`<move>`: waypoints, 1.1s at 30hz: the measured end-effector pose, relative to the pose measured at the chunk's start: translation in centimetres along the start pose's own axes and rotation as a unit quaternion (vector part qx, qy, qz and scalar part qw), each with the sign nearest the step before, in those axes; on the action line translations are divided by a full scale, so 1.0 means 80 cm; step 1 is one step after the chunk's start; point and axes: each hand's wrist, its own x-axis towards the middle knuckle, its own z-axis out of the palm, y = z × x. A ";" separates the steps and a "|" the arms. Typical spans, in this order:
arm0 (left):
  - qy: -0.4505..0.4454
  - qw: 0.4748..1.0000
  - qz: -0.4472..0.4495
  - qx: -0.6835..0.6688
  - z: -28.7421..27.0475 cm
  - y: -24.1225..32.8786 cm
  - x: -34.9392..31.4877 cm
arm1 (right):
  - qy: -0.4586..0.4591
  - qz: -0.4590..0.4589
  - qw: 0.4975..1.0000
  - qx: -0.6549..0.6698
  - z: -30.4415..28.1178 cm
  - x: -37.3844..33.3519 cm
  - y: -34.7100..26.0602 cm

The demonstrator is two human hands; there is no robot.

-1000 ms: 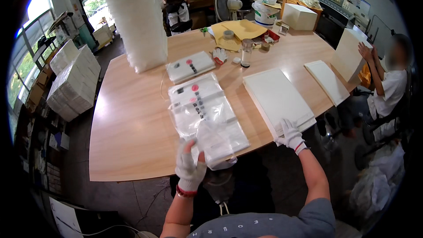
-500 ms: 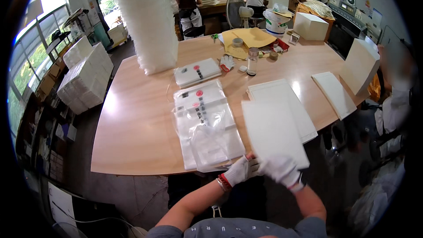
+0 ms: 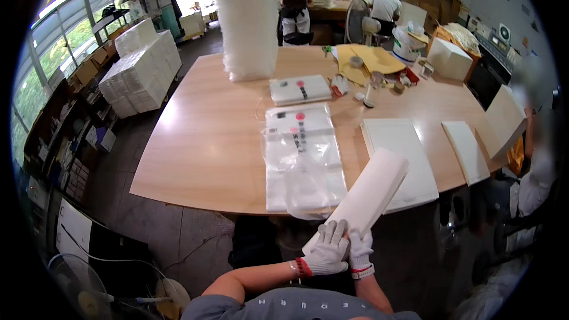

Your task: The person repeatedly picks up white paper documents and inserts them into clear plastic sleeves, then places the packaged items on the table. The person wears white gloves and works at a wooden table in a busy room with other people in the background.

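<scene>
Both my hands wear white knit gloves with red cuffs. Between them is a sheaf of white paper (image 3: 370, 192), curved along its length and tilted up over the table's front edge. My left hand (image 3: 327, 250) lies across its lower left part, fingers wrapped over it. At the lower right side, my right hand (image 3: 360, 249) grips the same sheaf; its fingertips are partly hidden. Behind the sheaf, a flat stack of white paper (image 3: 409, 142) rests on the table. To the left lie clear plastic bags (image 3: 302, 172) with red and black print, overhanging the edge slightly.
On the wooden table (image 3: 201, 136) stand a tall white stack (image 3: 246, 24), folded bags (image 3: 301, 89), a clear bottle (image 3: 373, 89) and yellow paper (image 3: 370, 59). More white paper (image 3: 466, 154) lies to the right, beside a blurred person. Two people work at the back.
The flat paper sheaf has been bent into a curve and tilted rightward, with both hands now on its lower end. My view has shifted, moving the table contents rightward in the picture.
</scene>
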 end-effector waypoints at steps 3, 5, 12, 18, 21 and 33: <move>0.116 0.992 0.008 -0.057 -0.031 -0.063 0.011 | -0.047 -0.107 0.985 -0.127 0.001 0.013 -0.057; 0.293 0.950 -0.056 0.088 -0.114 -0.070 0.039 | -0.072 -0.175 0.952 -0.240 -0.020 0.016 -0.075; 0.068 0.892 -0.264 -0.361 -0.146 -0.163 0.085 | -0.248 -0.237 0.768 -0.541 0.001 0.026 -0.108; 0.049 0.995 0.030 -0.080 -0.013 -0.083 0.072 | -0.295 -0.424 0.596 -0.615 -0.033 0.098 0.052; 0.042 0.995 -0.084 -0.022 -0.030 -0.124 0.040 | -0.075 0.063 0.851 -0.515 0.056 0.062 -0.054; 0.268 0.775 -0.381 -0.427 -0.015 -0.253 -0.069 | -0.124 -0.060 0.766 -0.628 0.071 0.101 -0.023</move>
